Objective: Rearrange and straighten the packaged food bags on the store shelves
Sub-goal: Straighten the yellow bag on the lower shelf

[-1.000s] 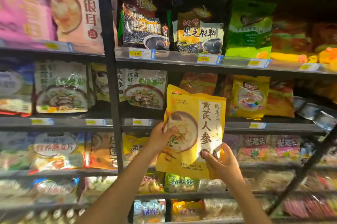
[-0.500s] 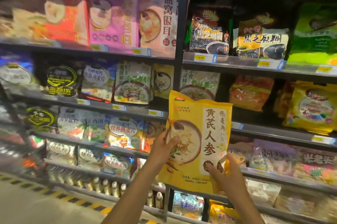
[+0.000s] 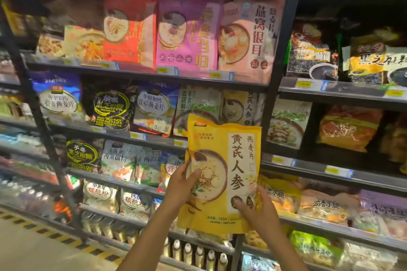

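- Left hand closed on the left edge of the yellow bag, thumb across the printed bowl on the front, other fingers hidden behind; right hand pinching the lower right corner, fingertips on the front panel, rest of the grip behind and not visible
- Yellow bag held upright in the air in front of the shelves, touching none of them; label faces the camera, top edge slightly tilted, up near the second shelf's price strip
- Handling, as a guess: flat pouch of loose oat flakes, light, soft film; crinkles and sags if held by one corner; contents probably settle low, so the bottom is the fat end; film likely a bit slick
- Best hold: both side edges or the bottom seam, as here; avoid squeezing the middle, flakes may crush
- Matching bag with the same characters stands on the shelf just above and behind, between a green-white bag and the black upright post; that looks like the likely slot
- Placement probably needs the base pushed in first, then the top squared up; neighbours packed close, could be knocked over
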Demonstrator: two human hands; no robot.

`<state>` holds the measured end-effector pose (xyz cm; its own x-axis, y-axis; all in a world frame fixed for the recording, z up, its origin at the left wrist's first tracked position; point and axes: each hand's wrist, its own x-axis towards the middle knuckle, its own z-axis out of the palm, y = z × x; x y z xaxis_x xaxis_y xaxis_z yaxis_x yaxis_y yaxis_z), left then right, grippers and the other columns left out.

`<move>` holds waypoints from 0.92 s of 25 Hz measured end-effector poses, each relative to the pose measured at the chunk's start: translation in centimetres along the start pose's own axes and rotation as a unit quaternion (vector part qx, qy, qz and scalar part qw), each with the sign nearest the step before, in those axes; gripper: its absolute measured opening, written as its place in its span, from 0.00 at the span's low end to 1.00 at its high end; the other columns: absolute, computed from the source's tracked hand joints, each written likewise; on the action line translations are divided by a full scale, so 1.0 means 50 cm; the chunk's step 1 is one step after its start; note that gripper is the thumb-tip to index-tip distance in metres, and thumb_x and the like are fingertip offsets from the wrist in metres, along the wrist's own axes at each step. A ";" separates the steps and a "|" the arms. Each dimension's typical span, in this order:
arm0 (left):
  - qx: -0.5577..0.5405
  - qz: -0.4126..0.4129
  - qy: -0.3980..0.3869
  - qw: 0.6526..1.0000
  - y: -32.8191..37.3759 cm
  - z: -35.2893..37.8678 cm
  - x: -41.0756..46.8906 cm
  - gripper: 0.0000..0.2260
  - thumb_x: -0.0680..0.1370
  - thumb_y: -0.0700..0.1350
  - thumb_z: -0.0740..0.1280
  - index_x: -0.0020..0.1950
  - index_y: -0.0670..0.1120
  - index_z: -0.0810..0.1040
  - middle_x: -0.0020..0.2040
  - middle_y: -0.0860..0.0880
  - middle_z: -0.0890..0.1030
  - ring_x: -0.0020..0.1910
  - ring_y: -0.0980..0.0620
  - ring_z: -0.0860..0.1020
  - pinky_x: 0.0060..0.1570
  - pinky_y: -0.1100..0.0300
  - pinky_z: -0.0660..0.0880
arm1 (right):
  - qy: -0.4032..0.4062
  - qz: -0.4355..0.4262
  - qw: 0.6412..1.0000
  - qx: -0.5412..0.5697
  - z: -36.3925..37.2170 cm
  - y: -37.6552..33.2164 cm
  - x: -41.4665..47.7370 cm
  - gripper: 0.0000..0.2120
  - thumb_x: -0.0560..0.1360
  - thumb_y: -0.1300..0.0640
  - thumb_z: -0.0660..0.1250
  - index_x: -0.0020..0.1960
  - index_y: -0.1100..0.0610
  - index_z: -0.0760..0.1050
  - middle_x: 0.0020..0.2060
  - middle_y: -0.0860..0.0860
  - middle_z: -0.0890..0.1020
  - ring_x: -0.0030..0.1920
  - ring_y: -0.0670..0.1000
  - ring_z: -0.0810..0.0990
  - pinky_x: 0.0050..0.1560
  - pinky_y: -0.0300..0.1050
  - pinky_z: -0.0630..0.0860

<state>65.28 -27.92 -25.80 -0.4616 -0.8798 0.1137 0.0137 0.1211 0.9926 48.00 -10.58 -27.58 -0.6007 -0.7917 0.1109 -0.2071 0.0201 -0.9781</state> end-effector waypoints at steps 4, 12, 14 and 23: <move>-0.003 0.000 -0.020 1.000 -0.001 -0.078 0.077 0.12 0.80 0.52 0.71 0.64 0.57 0.81 0.58 0.56 0.86 0.58 0.53 0.84 0.60 0.49 0.81 | 0.037 -0.018 0.999 -0.024 0.103 -0.019 0.049 0.23 0.73 0.52 0.78 0.59 0.34 0.71 0.56 0.36 0.81 0.51 0.31 0.81 0.44 0.33 0.80; -0.010 -0.017 -0.005 1.000 -0.002 -0.078 0.221 0.19 0.83 0.60 0.63 0.51 0.46 0.84 0.42 0.38 0.85 0.37 0.30 0.83 0.37 0.33 0.82 | 0.083 -0.001 0.996 -0.034 0.143 -0.033 0.180 0.16 0.79 0.48 0.71 0.61 0.32 0.70 0.59 0.40 0.80 0.61 0.45 0.80 0.54 0.43 0.82; 0.003 -0.013 0.020 1.000 -0.003 -0.061 0.263 0.25 0.81 0.62 0.62 0.46 0.40 0.81 0.40 0.40 0.83 0.37 0.39 0.82 0.39 0.35 0.80 | 0.070 0.000 0.996 -0.061 0.142 -0.028 0.231 0.15 0.81 0.48 0.68 0.64 0.35 0.68 0.59 0.40 0.80 0.62 0.46 0.79 0.49 0.37 0.80; 0.007 0.066 0.077 0.995 0.020 0.058 0.452 0.19 0.86 0.54 0.58 0.42 0.48 0.80 0.34 0.44 0.77 0.34 0.51 0.73 0.38 0.54 0.67 | 0.049 -0.045 0.989 -0.135 0.114 0.068 0.513 0.41 0.71 0.26 0.67 0.79 0.31 0.54 0.72 0.39 0.73 0.73 0.49 0.72 0.70 0.62 0.72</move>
<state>52.29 -46.35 -22.36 -0.3154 -0.9159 0.2485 0.0529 0.2445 0.9682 36.27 -34.27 -29.09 -0.6401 -0.7346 0.2248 -0.4542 0.1259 -0.8820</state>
